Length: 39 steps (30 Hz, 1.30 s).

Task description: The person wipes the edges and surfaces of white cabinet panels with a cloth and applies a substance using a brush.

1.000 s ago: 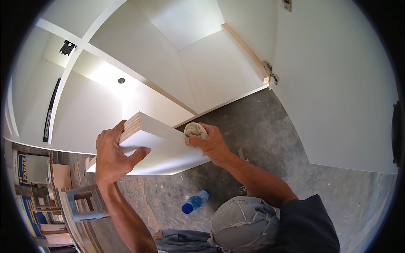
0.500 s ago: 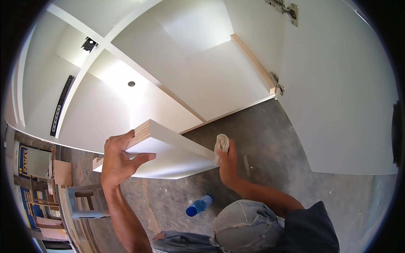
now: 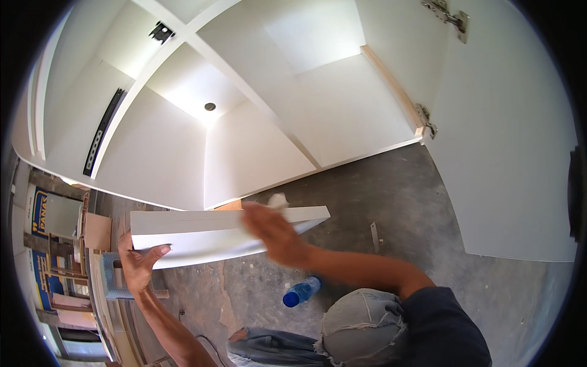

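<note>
My left hand [image 3: 142,263] grips the left end of a white panel [image 3: 195,241], its thumb lying on the near face. The panel is held in front of the cabinet, with a long edge facing up. Over that edge, about midway along, is my right hand [image 3: 273,235], blurred by motion. A whitish cloth [image 3: 277,201] shows at its fingers, mostly hidden behind the hand.
The white cabinet [image 3: 306,172] stands ahead, its door [image 3: 501,153] swung out at right on metal hinges [image 3: 427,120]. A blue bottle [image 3: 301,292] and a small metal strip [image 3: 375,237] lie on the concrete floor. At left stands a bluish-grey stool [image 3: 113,275].
The panel has swung round, showing its long edge instead of its wood-layered end. My left hand has moved left and down. My right hand has moved left along the panel with the cloth.
</note>
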Each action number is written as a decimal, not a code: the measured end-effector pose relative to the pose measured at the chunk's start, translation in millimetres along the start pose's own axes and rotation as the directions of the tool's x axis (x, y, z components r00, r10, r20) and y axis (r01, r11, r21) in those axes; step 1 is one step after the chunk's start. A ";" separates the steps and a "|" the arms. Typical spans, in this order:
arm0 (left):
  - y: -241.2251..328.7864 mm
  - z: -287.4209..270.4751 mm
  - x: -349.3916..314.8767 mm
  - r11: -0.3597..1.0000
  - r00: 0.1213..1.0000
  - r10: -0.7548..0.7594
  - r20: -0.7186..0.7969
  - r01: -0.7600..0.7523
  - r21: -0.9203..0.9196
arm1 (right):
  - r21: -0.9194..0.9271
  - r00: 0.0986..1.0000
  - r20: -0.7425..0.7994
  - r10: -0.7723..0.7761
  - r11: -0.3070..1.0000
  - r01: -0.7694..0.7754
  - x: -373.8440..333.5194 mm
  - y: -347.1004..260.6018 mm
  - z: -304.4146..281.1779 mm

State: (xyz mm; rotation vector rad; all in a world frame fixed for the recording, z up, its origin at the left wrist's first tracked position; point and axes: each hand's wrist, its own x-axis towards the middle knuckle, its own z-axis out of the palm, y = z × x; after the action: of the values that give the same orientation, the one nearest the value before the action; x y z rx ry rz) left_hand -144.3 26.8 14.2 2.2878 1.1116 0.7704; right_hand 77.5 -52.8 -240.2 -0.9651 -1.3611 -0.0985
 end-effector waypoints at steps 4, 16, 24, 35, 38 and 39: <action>-21.5 -20.9 -10.2 1.000 0.994 0.010 -0.110 -0.012 -0.016 | -0.092 0.983 0.108 0.151 0.986 -0.141 -86.8 62.8 -45.1; -27.1 -17.5 -12.4 0.996 0.988 -0.050 -0.146 0.038 -0.081 | 0.178 0.997 0.016 -0.076 0.981 0.072 116.3 -82.1 49.5; -57.2 -43.3 -21.7 1.000 0.979 -0.027 -0.202 0.027 -0.003 | -0.151 0.980 0.068 0.186 0.973 -0.174 -86.5 71.0 -33.8; -106.3 -77.4 -56.1 0.994 0.952 -0.086 -0.294 0.061 -0.093 | 0.654 -0.039 -0.055 0.998 0.006 -0.756 -103.4 91.1 -150.9; -117.0 -87.5 -62.1 0.994 0.959 -0.096 -0.268 0.080 -0.070 | 0.838 -0.007 0.030 1.000 -0.029 -0.545 -66.3 63.9 -129.7; -110.8 -81.0 -61.2 0.993 0.955 -0.098 -0.278 0.078 -0.085 | 0.860 0.035 0.097 0.995 -0.066 -0.506 -56.2 55.4 -123.5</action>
State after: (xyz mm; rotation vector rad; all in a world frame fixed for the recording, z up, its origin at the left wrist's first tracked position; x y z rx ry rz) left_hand -289.8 52.5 -13.5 2.0970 1.2775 1.1089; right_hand 189.9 -121.1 -304.8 -0.7745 0.2013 1.0490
